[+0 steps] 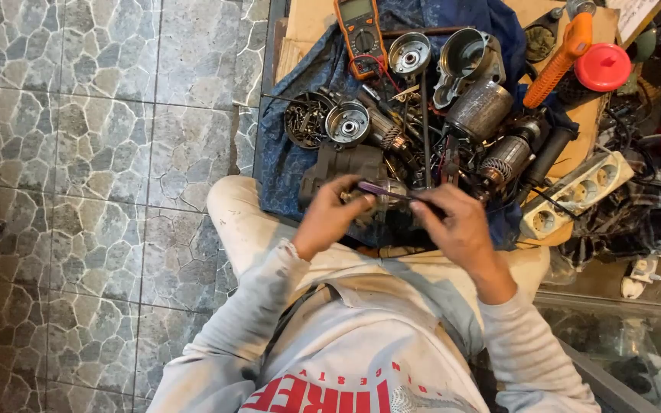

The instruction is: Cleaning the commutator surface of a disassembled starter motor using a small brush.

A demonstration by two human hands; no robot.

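Observation:
My left hand (332, 214) grips a dark metal motor part (382, 200) at the near edge of the blue cloth (284, 164). My right hand (454, 222) holds a slim tool with a purple handle (380, 189), laid across the top of that part. Both hands sit close together above my knees. What lies under my right palm is hidden.
On the cloth lie a tin of screws (305, 120), round metal end caps (348, 122), motor armatures (506, 157), a grey housing (464, 57) and an orange multimeter (359, 32). An orange-handled tool (560, 57), a red lid (603, 66) and a white power strip (575, 195) sit to the right. Stone-pattern tiles (101, 191) cover the floor at left.

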